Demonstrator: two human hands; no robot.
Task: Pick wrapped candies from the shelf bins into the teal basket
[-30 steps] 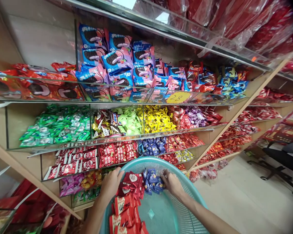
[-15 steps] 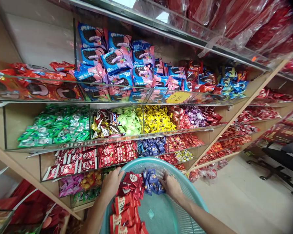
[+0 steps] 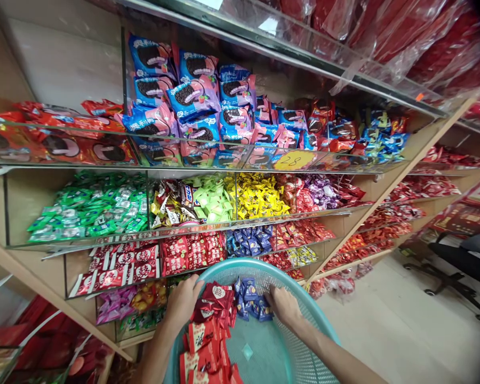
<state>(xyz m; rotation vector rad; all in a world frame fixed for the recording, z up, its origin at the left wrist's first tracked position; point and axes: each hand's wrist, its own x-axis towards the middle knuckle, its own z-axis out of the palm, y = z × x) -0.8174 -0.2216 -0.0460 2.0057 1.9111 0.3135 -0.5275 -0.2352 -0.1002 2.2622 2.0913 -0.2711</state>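
A round teal plastic basket (image 3: 264, 346) stands in front of me below the shelves. My left hand (image 3: 185, 298) is closed over its rim on the far left side. Inside the basket, my right hand (image 3: 284, 305) is curled beside a small pile of blue-wrapped candies (image 3: 250, 298); whatever its fingers hold, if anything, is hidden. Dark red packets (image 3: 216, 300) lie in the basket by my left hand. Nearer to me, red and cream packets (image 3: 204, 346) are stacked along the left wall.
Glass-fronted shelves hold green candies (image 3: 100, 208), yellow candies (image 3: 260, 197), more blue candies (image 3: 250, 240) and blue cookie packs (image 3: 196, 96). A yellow price tag (image 3: 294, 159) is on the upper glass. A black office chair (image 3: 464, 266) stands on the floor at right.
My right hand has shifted very slightly to the right beside the blue candies. The left hand and the basket stay in place.
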